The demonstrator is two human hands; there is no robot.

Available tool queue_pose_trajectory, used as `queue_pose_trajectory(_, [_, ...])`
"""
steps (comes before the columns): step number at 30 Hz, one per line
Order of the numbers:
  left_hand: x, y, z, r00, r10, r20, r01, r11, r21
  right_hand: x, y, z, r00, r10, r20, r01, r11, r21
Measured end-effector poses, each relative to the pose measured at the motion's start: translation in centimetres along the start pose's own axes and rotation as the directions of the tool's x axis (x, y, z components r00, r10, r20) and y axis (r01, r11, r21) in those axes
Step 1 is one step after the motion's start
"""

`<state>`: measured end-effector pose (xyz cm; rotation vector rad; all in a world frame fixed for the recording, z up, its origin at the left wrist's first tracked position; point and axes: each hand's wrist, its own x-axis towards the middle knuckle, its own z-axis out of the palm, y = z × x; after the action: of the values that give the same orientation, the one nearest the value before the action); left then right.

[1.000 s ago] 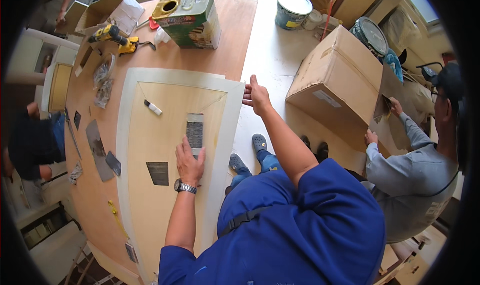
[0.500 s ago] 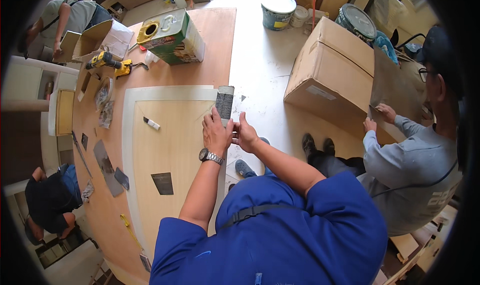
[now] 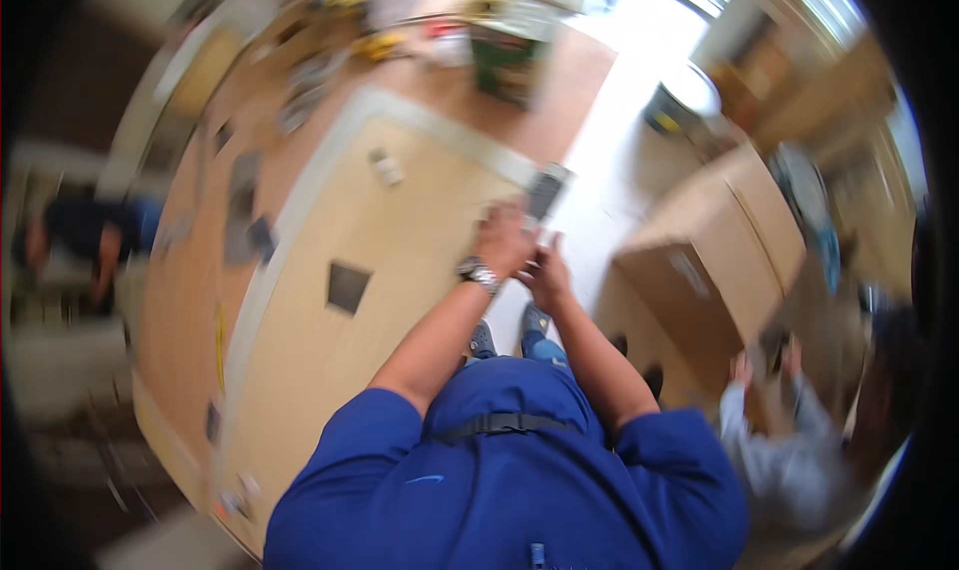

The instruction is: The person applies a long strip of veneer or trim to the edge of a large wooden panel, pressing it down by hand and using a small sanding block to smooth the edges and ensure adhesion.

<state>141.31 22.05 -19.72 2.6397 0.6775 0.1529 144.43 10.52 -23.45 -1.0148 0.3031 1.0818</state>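
Note:
At the far right corner of the pale wood panel (image 3: 420, 220) is a dark grey, block-like piece (image 3: 546, 192) with lighter edges. Its exact kind is lost in the blur. My left hand (image 3: 502, 238), with a metal watch on the wrist, closes on the piece's near end. My right hand (image 3: 544, 272) meets it from the right, fingers bent around the same end. Hidden fingertips leave the exact grip unclear. On the panel lie a dark flat plate (image 3: 348, 287) and a small white bottle-like item (image 3: 386, 166).
The panel lies on a wooden table (image 3: 180, 310) with a green can (image 3: 506, 58), yellow power tools (image 3: 378, 46) and dark sheets (image 3: 243, 205). A cardboard box (image 3: 709, 255) stands to the right, where a co-worker's hands (image 3: 764, 362) show. Another person (image 3: 90, 235) bends at the left.
The whole view has swung round and blurred, so the table appears tilted. My hands stay together at the dark piece near the panel's corner. The person at the top left has left the picture.

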Motion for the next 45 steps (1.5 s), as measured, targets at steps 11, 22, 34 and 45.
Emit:
queue_pose_trajectory(11, [-30.7, -9.9, -8.0, 0.600, -0.519, -0.609, 0.468, 0.845, -0.260, 1.9, -3.7, -0.2, 1.000, -0.004, -0.005, 0.002, 0.925, -0.379])
queue_pose_trajectory(22, [-59.3, -15.8, -1.1, -0.739, -0.637, 0.220, -0.331, 0.057, -0.942, 6.7, -8.1, -4.2, 0.658, 0.014, 0.753, 0.735, -0.232, -0.637])
queue_pose_trajectory(34, [-60.5, -21.3, 0.4, -0.629, -0.752, 0.196, -0.300, 0.002, -0.954, 1.9, -6.3, -0.9, 0.970, -0.173, -0.169, -0.023, 0.631, -0.775])
queue_pose_trajectory(45, [-46.3, -19.2, -6.3, 0.352, -0.674, -0.650, 0.838, 0.536, -0.102, 0.2, -5.1, 7.1, 0.755, -0.636, -0.161, -0.152, 0.069, -0.986])
